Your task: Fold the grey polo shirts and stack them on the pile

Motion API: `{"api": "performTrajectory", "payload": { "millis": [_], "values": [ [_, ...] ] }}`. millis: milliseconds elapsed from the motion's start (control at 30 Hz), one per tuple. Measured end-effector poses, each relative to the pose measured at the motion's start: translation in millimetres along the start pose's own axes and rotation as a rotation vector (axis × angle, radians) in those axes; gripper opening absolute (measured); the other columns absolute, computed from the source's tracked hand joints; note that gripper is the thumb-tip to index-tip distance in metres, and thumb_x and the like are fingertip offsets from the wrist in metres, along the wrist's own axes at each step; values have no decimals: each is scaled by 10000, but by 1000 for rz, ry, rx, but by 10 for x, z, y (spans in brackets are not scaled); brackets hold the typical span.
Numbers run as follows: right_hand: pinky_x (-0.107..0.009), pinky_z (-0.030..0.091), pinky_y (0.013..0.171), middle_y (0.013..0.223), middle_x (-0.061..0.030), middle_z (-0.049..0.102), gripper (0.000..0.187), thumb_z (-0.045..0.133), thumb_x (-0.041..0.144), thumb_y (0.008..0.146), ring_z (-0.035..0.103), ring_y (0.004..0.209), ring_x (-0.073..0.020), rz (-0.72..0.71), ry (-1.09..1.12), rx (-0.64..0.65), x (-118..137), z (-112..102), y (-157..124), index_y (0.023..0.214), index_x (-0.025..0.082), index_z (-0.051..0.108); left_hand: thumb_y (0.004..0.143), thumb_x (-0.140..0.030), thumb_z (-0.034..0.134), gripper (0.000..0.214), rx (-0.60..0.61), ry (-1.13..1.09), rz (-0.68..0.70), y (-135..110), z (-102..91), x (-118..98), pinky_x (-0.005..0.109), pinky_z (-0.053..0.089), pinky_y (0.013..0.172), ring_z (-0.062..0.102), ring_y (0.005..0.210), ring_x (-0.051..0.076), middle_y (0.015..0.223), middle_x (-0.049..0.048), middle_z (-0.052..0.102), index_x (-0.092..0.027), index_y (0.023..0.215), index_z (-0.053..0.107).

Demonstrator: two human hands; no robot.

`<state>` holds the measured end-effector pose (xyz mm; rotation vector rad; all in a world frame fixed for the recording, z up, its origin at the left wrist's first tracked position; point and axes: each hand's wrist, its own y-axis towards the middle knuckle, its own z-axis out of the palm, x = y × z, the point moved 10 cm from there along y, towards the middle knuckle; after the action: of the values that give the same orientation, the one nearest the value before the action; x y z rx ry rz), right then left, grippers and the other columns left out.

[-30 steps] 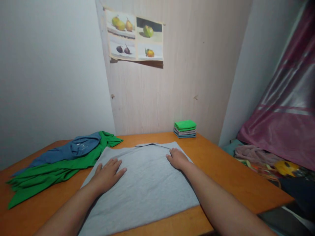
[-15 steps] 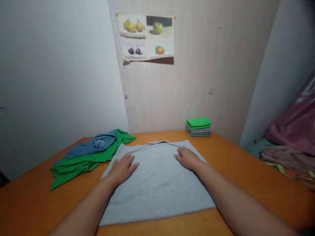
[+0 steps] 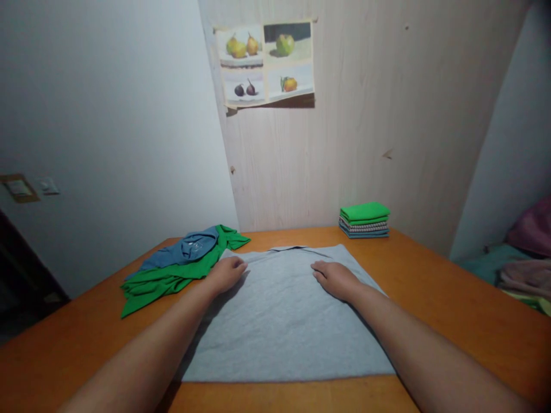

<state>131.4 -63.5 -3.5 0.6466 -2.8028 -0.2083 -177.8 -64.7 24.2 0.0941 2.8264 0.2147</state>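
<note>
A light grey garment [image 3: 293, 321], perhaps a T-shirt, lies spread on the table, with a dark neckline slit at its far edge. Over its far left part is my left hand [image 3: 229, 273], fingers loosely bent and a shadow beneath; nothing shows in its grasp. My right hand [image 3: 334, 279] rests on the far right part of the cloth, fingers stretched towards the middle and holding nothing. Both forearms cross the garment's sides. Just beyond my left hand is a loose green garment [image 3: 172, 279], with a crumpled blue garment [image 3: 181, 249] on top.
A neat stack of folded cloths [image 3: 364, 220], green on top, stands at the back right of the orange-brown table [image 3: 434, 321]. Behind it rises a wood-grain panel [image 3: 275, 172] with a fruit picture [image 3: 267, 64]. More fabrics [image 3: 523, 278] lie beyond the table's right edge.
My left hand has moved forward, its fingers going from spread flat to bent. My right hand stays on the far right part, fingers closer together. The view has turned slightly left.
</note>
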Motion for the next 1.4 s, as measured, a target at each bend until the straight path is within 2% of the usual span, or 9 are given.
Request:
{"api": "performTrajectory", "payload": {
  "millis": [133, 300, 533, 700, 833, 1000, 1133, 1267, 1400],
  "values": [
    [-363, 396, 1104, 1397, -117, 627, 416, 440, 316, 978, 545, 1332, -266, -4, 10, -10, 2, 20, 10, 1289, 188, 686, 955, -324, 426, 346, -82, 45, -79, 301, -140, 73, 315, 475, 835, 675, 983, 249, 1045, 122, 755, -157, 1005, 726],
    [-378, 423, 1080, 1381, -123, 639, 412, 444, 322, 974, 575, 1301, -281, -12, 8, -25, 7, 6, 3, 1271, 194, 699, 916, -285, 488, 286, -91, 87, -135, 523, -14, 157, 310, 480, 828, 681, 986, 250, 1065, 131, 756, -160, 987, 736],
    [-368, 437, 1057, 1378, -109, 644, 392, 451, 324, 968, 588, 1285, -273, 0, 13, -38, -4, -5, 11, 1246, 215, 705, 764, -258, 661, 105, -10, 70, -222, 555, 167, 278, 279, 478, 674, 686, 771, 221, 795, 84, 750, -175, 745, 724],
    [-372, 446, 1044, 1376, -115, 644, 392, 444, 331, 968, 599, 1270, -280, 10, 7, -44, -14, -4, 16, 1232, 210, 707, 831, -260, 600, 130, -17, 25, -236, 554, 145, 258, 251, 428, 560, 641, 647, 173, 742, 43, 711, -166, 828, 690],
    [-380, 442, 1045, 1366, -116, 651, 394, 446, 324, 966, 590, 1279, -282, 11, 7, -36, 1, -10, 13, 1246, 216, 701, 912, -233, 478, 182, -86, 90, -220, 547, 48, 193, 264, 454, 658, 665, 821, 192, 921, 71, 733, -173, 959, 643],
    [-376, 434, 1048, 1363, -109, 653, 391, 454, 324, 963, 592, 1273, -280, 14, 18, -30, -2, -5, 10, 1250, 224, 700, 980, -319, 411, 246, -137, 233, -194, 417, 42, 138, 389, 445, 885, 656, 1049, 279, 1085, 121, 720, -210, 1100, 596],
    [-361, 436, 1041, 1369, -107, 650, 404, 444, 330, 969, 596, 1264, -275, 11, 16, -34, -11, 3, 12, 1266, 214, 693, 989, -336, 399, 274, -141, 306, -193, 345, 79, 140, 426, 442, 903, 649, 1086, 315, 1111, 171, 707, -189, 1095, 604],
    [-353, 423, 1049, 1360, -108, 656, 403, 442, 332, 971, 597, 1259, -271, 15, 16, -35, -7, -10, 8, 1260, 209, 695, 969, -295, 422, 262, -148, 347, -140, 367, 43, -8, 456, 439, 905, 628, 1100, 341, 1139, 190, 690, -166, 1053, 634],
    [-344, 434, 1021, 1351, -90, 663, 388, 447, 329, 969, 612, 1232, -267, 15, 26, -24, 8, -19, 2, 1250, 234, 697, 993, -309, 372, 326, -156, 328, -13, 360, 70, -419, 435, 425, 946, 598, 1149, 320, 1189, 185, 668, -163, 1072, 653]
  ]
}}
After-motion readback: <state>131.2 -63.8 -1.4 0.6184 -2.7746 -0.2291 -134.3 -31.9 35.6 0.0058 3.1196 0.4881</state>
